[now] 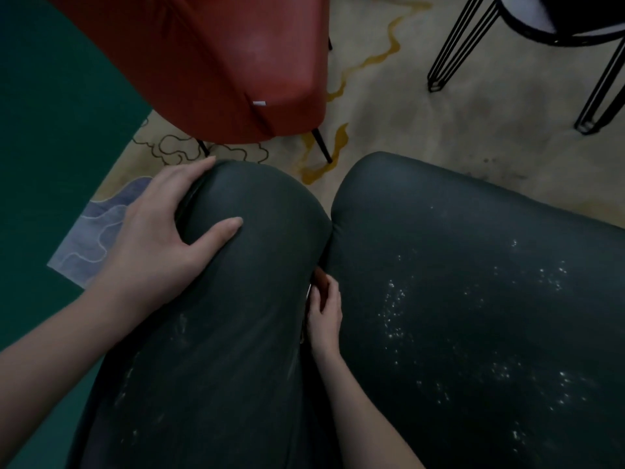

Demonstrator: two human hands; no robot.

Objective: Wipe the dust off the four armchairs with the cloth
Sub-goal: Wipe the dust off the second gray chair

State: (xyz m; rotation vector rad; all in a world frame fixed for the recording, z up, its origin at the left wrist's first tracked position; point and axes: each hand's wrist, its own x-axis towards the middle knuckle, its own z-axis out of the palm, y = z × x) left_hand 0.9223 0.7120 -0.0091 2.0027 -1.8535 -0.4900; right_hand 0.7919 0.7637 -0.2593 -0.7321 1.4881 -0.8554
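I look down on a dark green armchair: its padded armrest [236, 299] lies left and its seat [473, 299] right, the seat speckled with white dust. My left hand [162, 231] grips the armrest's front end, thumb on top and fingers down the outer side. In the gap between armrest and seat sits my right hand [324, 316], fingers curled. A thin white sliver of the cloth [308, 292] shows at that hand's left edge; the remainder is hidden in the gap.
A red armchair [236, 62] on thin black legs stands just beyond the armrest. A black wire-legged piece of furniture [558, 32] is at the top right. Beige patterned carpet [439, 113] lies between them, and a flat dark green area [50, 130] fills the left.
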